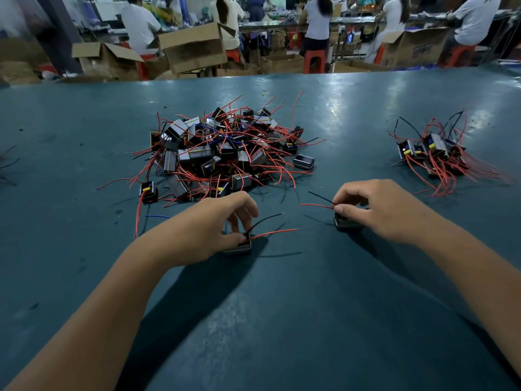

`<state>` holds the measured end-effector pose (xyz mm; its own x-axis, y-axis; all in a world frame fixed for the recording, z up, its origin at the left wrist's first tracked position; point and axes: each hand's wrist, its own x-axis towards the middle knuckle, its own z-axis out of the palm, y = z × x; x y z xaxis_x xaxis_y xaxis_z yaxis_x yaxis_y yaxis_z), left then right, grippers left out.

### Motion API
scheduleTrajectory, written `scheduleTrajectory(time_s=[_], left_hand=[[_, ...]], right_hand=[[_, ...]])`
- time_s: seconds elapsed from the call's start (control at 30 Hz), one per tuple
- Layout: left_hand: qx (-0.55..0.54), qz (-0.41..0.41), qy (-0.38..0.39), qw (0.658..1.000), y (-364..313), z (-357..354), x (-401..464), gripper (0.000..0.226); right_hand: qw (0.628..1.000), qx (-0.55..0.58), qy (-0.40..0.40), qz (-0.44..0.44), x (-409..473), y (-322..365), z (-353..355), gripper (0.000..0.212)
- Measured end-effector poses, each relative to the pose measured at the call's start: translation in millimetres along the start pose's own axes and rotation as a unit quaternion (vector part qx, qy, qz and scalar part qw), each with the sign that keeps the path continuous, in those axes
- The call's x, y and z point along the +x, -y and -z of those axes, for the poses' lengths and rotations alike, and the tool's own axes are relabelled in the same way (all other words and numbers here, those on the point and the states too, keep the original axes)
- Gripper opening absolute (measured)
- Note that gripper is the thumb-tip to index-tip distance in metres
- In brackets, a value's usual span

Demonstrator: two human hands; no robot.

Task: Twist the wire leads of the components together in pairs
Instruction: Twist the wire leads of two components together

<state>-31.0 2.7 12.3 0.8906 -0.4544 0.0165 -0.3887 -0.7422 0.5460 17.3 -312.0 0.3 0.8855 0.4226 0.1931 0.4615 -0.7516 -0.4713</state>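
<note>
Fingers: left hand (210,230) pinches leads, right hand (377,210) pinches leads | pile (222,153) just beyond

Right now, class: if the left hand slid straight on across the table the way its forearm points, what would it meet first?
Probably the big pile of components, at its near edge. The left hand, holding a component, points up and slightly right; only bare table shows between, though depth is uncertain.

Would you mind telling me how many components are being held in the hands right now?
2: one under the left hand at, one under the right hand at. Each hand pinches its leads.
</note>
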Motion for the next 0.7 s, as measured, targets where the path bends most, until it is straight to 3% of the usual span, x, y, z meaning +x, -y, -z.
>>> scheduleTrajectory(time_s=[0.3, 0.47, 0.6, 0.7], left_hand=[[0.022, -0.001, -0.01, 1.0, -3, 2, 0, 0.028], [0.078, -0.067, -0.172, 0.98, -18, -9, 3, 0.004], [0.176, -0.104, -0.19, 0.96, -36, -35, 7, 0.03], [0.147, -0.079, -0.218, 0.962, -41, -37, 9, 0.04]], right_hand=[[0.999, 0.045, 0.001, -0.019, 1, 3, -6, 0.013], [0.996, 0.058, 0.069, 0.004, -3, 14, -5, 0.018], [0.993, 0.03, 0.047, 0.102, -8, 28, -3, 0.016], [0.988, 0.04, -0.015, 0.149, -12, 37, 4, 0.008]])
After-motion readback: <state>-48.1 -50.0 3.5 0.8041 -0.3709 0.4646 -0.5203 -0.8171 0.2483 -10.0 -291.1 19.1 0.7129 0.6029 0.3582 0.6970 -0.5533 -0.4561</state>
